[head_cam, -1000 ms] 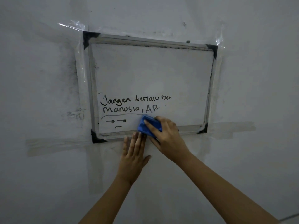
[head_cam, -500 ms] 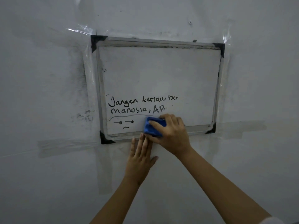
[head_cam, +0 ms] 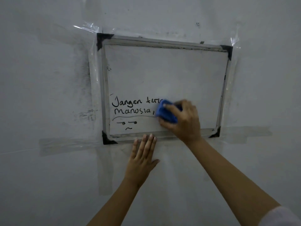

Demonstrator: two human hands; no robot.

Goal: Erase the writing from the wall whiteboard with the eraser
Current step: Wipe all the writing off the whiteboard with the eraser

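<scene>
A small framed whiteboard [head_cam: 162, 70] with black corner caps is taped to the wall. Black writing [head_cam: 133, 106] in two lines fills its lower left, with an underline and a small drawn face [head_cam: 127, 124] beneath. My right hand [head_cam: 184, 121] grips a blue eraser [head_cam: 166, 111] and presses it on the board at the right end of the two lines, hiding whatever is under it. My left hand [head_cam: 143, 157] lies flat on the wall just below the board, fingertips touching the bottom frame, fingers together.
Clear tape [head_cam: 84, 28] sticks out at the board's top corners, and grey tape strips [head_cam: 65, 145] run along the wall beside the bottom edge. Dark smudges [head_cam: 88, 115] mark the wall left of the frame. A small screw [head_cam: 197, 23] sits above the board.
My right hand has moved the eraser up from the bottom of the board onto the right ends of both text lines, which no longer show. The left hand stayed put; the camera view shifted.
</scene>
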